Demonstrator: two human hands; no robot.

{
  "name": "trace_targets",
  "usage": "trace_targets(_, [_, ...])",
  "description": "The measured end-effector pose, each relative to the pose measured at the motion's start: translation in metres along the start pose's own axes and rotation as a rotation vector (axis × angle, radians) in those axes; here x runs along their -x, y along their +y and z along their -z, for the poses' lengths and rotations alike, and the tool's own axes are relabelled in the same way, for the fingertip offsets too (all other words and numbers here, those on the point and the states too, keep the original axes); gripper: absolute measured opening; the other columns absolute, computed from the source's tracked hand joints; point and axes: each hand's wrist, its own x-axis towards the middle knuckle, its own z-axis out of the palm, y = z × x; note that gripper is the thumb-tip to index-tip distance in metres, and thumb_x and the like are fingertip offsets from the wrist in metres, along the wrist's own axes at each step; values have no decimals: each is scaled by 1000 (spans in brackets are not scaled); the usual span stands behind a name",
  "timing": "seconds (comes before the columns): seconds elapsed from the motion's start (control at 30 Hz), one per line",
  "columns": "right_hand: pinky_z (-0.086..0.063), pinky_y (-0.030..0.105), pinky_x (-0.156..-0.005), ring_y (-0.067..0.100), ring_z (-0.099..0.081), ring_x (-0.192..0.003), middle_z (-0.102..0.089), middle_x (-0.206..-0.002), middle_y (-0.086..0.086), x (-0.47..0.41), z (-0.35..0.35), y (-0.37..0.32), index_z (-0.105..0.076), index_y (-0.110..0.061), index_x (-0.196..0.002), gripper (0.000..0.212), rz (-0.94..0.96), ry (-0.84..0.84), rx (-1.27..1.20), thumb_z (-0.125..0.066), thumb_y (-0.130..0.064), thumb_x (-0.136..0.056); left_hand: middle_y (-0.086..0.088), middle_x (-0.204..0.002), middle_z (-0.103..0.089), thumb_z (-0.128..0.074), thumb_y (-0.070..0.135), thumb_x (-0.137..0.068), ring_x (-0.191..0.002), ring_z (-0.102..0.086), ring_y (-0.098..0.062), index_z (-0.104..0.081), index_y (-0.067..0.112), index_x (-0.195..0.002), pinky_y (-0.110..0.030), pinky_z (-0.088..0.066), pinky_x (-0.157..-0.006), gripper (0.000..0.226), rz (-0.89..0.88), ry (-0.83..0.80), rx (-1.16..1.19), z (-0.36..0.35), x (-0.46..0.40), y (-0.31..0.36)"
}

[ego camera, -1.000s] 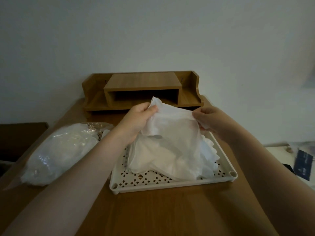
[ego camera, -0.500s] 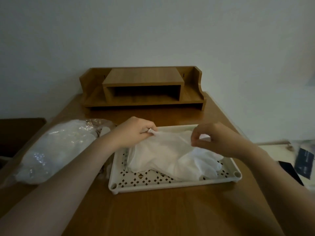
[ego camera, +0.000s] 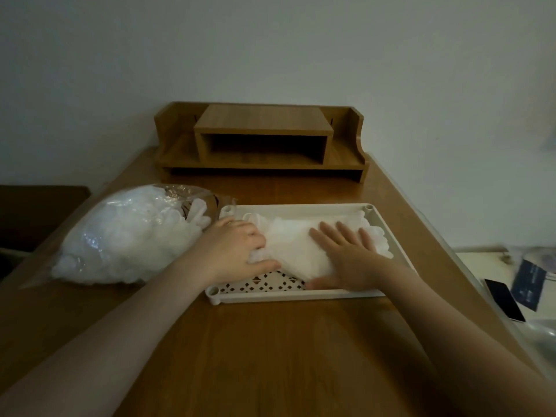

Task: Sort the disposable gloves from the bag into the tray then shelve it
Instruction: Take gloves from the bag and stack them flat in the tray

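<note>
Table [ego camera: 270, 341] carries shelf [ego camera: 261, 145], bag [ego camera: 126, 236], tray [ego camera: 301, 296]. Gloves [ego camera: 294, 248] lie piled in the tray: light, limp, slippery film, best pinched at the cuffs. Left hand [ego camera: 237, 251] rests on them, fingers loosely bent; right hand [ego camera: 346, 254] presses them, fingers spread flat.

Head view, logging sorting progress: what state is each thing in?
Tray: on the table, holding gloves.
Gloves: flattened pile under both hands.
Bag: lying on its side, still full.
Shelf: cubby empty.
Left hand: resting on gloves.
Right hand: flat, pressing gloves.
</note>
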Motion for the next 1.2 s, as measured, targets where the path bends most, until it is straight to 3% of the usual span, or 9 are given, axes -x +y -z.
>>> trace_targets(0.1, [20, 55, -111, 27, 26, -142, 18, -158, -2, -1, -3, 1, 6, -31, -151, 104, -77, -2, -51, -30, -85, -70, 8, -138, -49, -19, 67, -90, -129, -38, -11, -57, 27, -125, -31, -19, -111, 66, 36, 2, 60, -3, 4, 3])
trace_targets(0.23, [19, 54, -109, 24, 4, -147, -28, -153, -5, -4, 8, -27, -45, -31, -134, 67, -69, 349, -99, -22, -70, -86, 6, -142, -47, -11, 70, -84, -134, -36, -10, -52, 23, -133, -27, -24, -108, 80, 91, 251, 342, 4, 22, -5])
trace_targets(0.33, [-22, 47, -114, 21, -41, -130, -56, -127, -3, -14, 14, -68, -63, -21, -111, 34, 118, 643, -228, -42, -43, -96, 2, -122, -60, -34, 36, -100, -114, -52, -12, -59, 15, -123, -19, -35, -90, 40, 203, 510, 478, 14, 29, -21])
trace_targets(0.4, [-47, 34, -90, 21, -57, -102, -63, -111, 4, -26, 16, -102, -67, -11, -102, 22, 264, 710, -387, -50, -23, -96, 2, -113, -61, -37, 24, -101, -103, -54, -10, -62, 13, -117, -18, -37, -82, 32, 281, 564, 531, 16, 31, -37])
trace_targets(0.5, [-48, 29, -73, 21, -59, -84, -65, -99, 10, -48, 25, -146, -67, -3, -99, 21, 266, 598, -461, -46, -7, -94, 4, -109, -63, -39, 22, -100, -96, -55, -8, -64, 14, -114, -14, -38, -75, 30, 338, 574, 590, 19, 35, -61])
trace_targets(0.67, [-45, 27, -78, 25, -59, -100, -60, -116, 14, -90, 31, -190, -56, -1, -120, 29, 38, 243, -281, -43, -4, -94, 4, -124, -58, -44, 26, -99, -107, -52, -8, -62, 20, -119, -17, -38, -79, 28, 354, 378, 657, 21, 43, -95])
trace_targets(0.93, [-39, 45, -105, 31, -45, -128, -19, -156, 7, -111, 10, -209, -21, -23, -149, 81, 173, 280, -278, -48, -64, -84, 5, -146, -41, -45, 44, -96, -129, -42, -14, -43, 25, -140, -26, -37, -97, 48, 399, 198, 777, 13, 54, -115])
trace_targets(1.0, [-37, 45, -106, 30, -42, -130, -14, -158, 6, -110, 9, -209, -34, -25, -144, 78, 172, 258, -224, -45, -70, -81, 5, -146, -41, -45, 47, -95, -129, -42, -15, -40, 24, -141, -30, -39, -100, 52, 433, 209, 844, 12, 52, -111])
trace_targets(1.2, [-40, 39, -103, 24, -45, -125, -43, -141, 6, -103, 18, -202, -49, -18, -133, 62, 247, 177, -305, -60, -54, -83, 9, -79, -49, -49, 8, -93, -65, -46, -6, -54, 22, -88, -18, -34, -55, 16, 384, 149, 664, 3, 47, -111])
